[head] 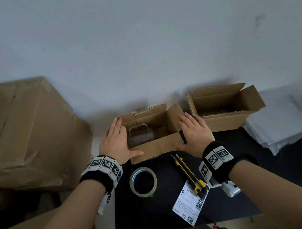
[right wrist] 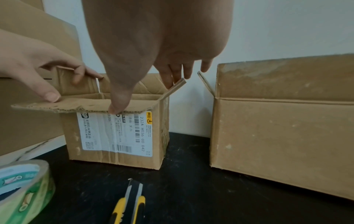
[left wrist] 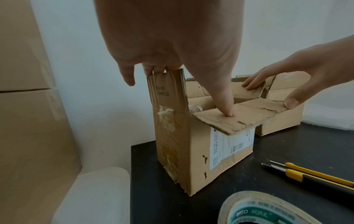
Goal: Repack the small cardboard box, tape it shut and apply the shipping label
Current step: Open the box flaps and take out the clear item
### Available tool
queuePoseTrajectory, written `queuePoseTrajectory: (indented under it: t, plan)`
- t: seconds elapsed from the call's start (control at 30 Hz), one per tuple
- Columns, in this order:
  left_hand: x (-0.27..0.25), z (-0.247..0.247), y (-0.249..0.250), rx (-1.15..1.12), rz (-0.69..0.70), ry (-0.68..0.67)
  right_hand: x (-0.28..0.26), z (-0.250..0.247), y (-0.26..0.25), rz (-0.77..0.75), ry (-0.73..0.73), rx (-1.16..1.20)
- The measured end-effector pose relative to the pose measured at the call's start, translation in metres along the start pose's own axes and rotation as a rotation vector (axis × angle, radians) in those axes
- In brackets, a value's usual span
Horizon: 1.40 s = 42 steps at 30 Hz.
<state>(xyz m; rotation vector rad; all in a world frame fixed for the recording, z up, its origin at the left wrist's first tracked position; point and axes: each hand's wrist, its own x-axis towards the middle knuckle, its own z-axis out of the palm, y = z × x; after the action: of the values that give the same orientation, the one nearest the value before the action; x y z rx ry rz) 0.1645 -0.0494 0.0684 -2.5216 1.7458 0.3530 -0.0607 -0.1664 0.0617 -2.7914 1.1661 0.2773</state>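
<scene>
The small cardboard box (head: 152, 148) stands open on the black table, with a brownish object inside and an old printed label (right wrist: 114, 133) on its front. My left hand (head: 121, 139) lies with straight fingers against the upright left flap (left wrist: 166, 89), and its thumb (left wrist: 226, 106) presses on the front flap (left wrist: 239, 119). My right hand (head: 187, 132) rests with straight fingers on the right flap (right wrist: 174, 87), its thumb (right wrist: 118, 104) at the front flap's edge. Nearer me lie a tape roll (head: 143, 182), a yellow box cutter (head: 190, 176) and a loose shipping label (head: 190, 202).
A second open cardboard box (head: 226, 109) stands just right of the small one. Large brown cartons (head: 19, 137) are stacked at the left. White sheets (head: 284, 121) lie at the right. A pale wall closes off the back.
</scene>
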Motion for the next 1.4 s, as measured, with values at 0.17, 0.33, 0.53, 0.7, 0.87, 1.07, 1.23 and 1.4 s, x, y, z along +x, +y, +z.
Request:
queuePoseTrajectory:
  t: [0.17, 0.33, 0.53, 0.7, 0.87, 1.07, 1.23, 1.4]
  plan:
    - [-0.001, 0.002, 0.0, -0.078, -0.069, -0.011, 0.002, 0.002, 0.003, 0.0, -0.016, 0.046]
    - [0.001, 0.009, -0.004, -0.144, -0.098, -0.018, 0.003, -0.004, 0.0, 0.003, -0.065, 0.092]
    - [0.006, 0.012, -0.006, -0.172, -0.122, -0.023, 0.021, -0.032, -0.034, -0.109, 0.054, 0.015]
    - [0.007, 0.012, -0.004, -0.183, -0.129, -0.027, 0.048, -0.036, -0.083, -0.221, -0.126, 0.102]
    - [0.007, 0.014, -0.007, -0.207, -0.121, -0.026, 0.071, -0.026, -0.104, -0.13, -0.278, 0.216]
    - [0.008, 0.016, -0.008, -0.202, -0.104, -0.026, 0.081, -0.023, -0.11, -0.082, -0.221, 0.132]
    - [0.008, 0.016, -0.009, -0.182, -0.093, -0.025, 0.085, -0.023, -0.112, -0.05, -0.172, 0.178]
    - [0.01, 0.016, -0.009, -0.177, -0.076, -0.007, 0.086, -0.027, -0.115, -0.061, -0.155, 0.159]
